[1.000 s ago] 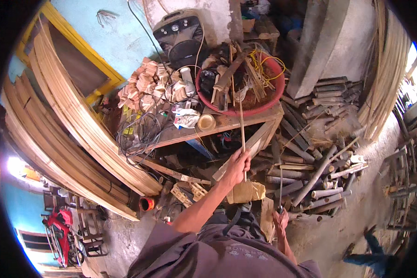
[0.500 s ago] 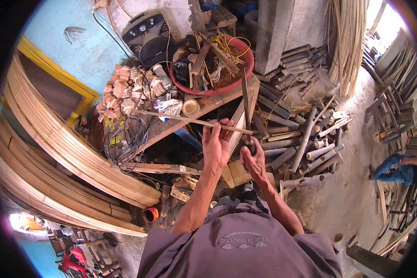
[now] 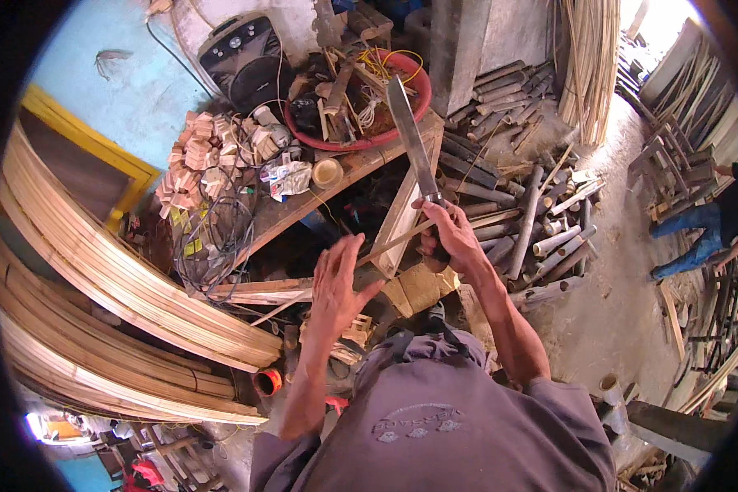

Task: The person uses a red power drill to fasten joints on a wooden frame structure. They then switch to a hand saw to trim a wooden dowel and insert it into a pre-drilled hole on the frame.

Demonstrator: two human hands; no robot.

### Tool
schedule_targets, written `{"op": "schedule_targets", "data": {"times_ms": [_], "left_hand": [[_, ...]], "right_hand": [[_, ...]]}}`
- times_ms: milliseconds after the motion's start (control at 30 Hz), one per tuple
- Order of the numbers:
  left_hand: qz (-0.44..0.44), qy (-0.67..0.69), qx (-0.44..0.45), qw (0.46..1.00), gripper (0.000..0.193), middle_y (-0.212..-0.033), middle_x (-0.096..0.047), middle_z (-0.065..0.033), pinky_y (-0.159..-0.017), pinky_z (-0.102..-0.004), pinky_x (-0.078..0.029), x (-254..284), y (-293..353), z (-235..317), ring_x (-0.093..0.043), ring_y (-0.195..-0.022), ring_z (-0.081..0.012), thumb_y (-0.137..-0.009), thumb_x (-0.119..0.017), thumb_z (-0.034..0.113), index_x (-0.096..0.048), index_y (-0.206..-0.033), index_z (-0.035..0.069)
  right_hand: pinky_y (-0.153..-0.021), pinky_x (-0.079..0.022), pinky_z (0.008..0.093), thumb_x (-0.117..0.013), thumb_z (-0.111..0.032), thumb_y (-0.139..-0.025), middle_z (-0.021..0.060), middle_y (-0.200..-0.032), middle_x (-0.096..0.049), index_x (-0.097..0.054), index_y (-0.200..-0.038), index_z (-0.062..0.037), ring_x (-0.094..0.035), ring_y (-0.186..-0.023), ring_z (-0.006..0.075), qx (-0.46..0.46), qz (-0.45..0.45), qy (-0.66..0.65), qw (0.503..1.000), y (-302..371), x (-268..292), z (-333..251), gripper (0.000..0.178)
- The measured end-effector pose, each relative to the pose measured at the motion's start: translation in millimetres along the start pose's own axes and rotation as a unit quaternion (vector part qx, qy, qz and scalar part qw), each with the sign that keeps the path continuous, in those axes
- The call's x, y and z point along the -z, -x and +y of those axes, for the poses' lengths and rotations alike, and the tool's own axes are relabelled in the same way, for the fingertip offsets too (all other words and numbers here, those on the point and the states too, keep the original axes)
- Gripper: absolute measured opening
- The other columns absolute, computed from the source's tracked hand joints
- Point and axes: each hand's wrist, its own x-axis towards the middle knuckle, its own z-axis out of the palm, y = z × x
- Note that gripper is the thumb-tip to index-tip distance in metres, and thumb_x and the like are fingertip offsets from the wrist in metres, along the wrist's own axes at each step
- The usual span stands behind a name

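My right hand (image 3: 457, 235) is closed around the dark handle of a machete (image 3: 412, 139), whose long blade points up and slightly left. A thin bamboo strip (image 3: 395, 243) slants down to the left from this hand, seemingly pinched against the handle. My left hand (image 3: 336, 285) is open, thumb and fingers apart, over the middle of the strip. It hides that stretch, so whether it touches the strip cannot be made out. The strip's far end shows again beyond the left wrist.
Ahead, a wooden bench (image 3: 348, 174) carries a red basin (image 3: 422, 86) of scraps, cut wood blocks (image 3: 197, 156) and tangled cables (image 3: 221, 238). Bent bamboo bundles (image 3: 131, 283) curve along the left. Bamboo pieces (image 3: 525, 225) lie piled at right; farther off, a person (image 3: 713, 221) in blue trousers bends.
My left hand has let go of the strip and opened, moving down and left. The strip has swung to slope down leftward at my right hand. The machete now tilts further left.
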Motion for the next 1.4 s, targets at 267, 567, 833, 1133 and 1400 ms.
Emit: {"op": "schedule_targets", "data": {"times_ms": [267, 567, 833, 1133, 1400], "left_hand": [[0.370, 0.643, 0.277, 0.611, 0.019, -0.057, -0.032, 0.0043, -0.046, -0.0233, -0.025, 61.8, -28.1, -144.4, -0.029, -0.049, -0.0068, -0.098, -0.053, 0.015, -0.056, -0.112, 0.004], [0.458, 0.716, 0.199, 0.487, 0.025, -0.062, -0.034, 0.0034, -0.045, -0.0236, -0.023, 118.3, -41.6, -179.9, -0.026, -0.051, -0.0076, -0.097, -0.053, 0.013, -0.053, -0.120, 0.002], [0.439, 0.696, 0.216, 0.526, 0.022, -0.064, -0.036, 0.0028, -0.049, -0.0229, -0.028, 98.4, -26.5, -178.9, -0.031, -0.054, -0.0075, -0.099, -0.047, 0.017, -0.053, -0.116, 0.003], [0.475, 0.603, 0.301, 0.566, 0.027, -0.104, -0.051, -0.0137, -0.082, -0.0352, -0.045, 68.3, 55.5, -174.6, -0.052, -0.091, -0.0229, -0.099, -0.049, 0.022, -0.047, -0.119, 0.004], [0.186, -0.100, 0.144, 0.967, 0.047, -0.117, -0.062, -0.0130, -0.099, -0.0441, -0.041, 73.7, 71.5, -45.8, -0.056, -0.111, -0.0330, -0.086, -0.066, 0.024, -0.052, -0.128, 0.007]], "right_hand": [[-0.045, -0.034, 0.0218, -0.063, -0.036, -0.092, -0.0053, -0.062, -0.044, -0.056, -0.096, -0.0090, -0.042, -0.050, 0.0049, 0.028, 0.045, 0.054, 0.997, 26.8, -14.4, -0.1, 0.028], [-0.047, -0.037, 0.0216, -0.071, -0.027, -0.086, -0.0047, -0.067, -0.052, -0.059, -0.095, -0.0076, -0.046, -0.054, 0.0043, -0.013, -0.037, 0.136, 0.990, 56.6, -52.5, 72.3, 0.024], [-0.049, -0.038, 0.0246, -0.065, -0.037, -0.089, 0.0006, -0.067, -0.049, -0.052, -0.099, -0.0074, -0.047, -0.054, 0.0089, -0.004, -0.164, 0.021, 0.986, 68.4, -108.5, 69.5, 0.034], [-0.047, -0.036, 0.0293, -0.048, -0.028, -0.093, 0.0025, -0.064, -0.045, -0.040, -0.088, -0.0119, -0.041, -0.047, 0.0120, -0.096, -0.133, -0.142, 0.976, 51.6, -103.9, 45.4, 0.019], [-0.046, -0.034, 0.0282, -0.048, -0.029, -0.091, 0.0024, -0.063, -0.043, -0.049, -0.098, -0.0083, -0.037, -0.045, 0.0107, -0.123, -0.214, -0.099, 0.964, 9.5, -55.0, 22.6, 0.022]]}}
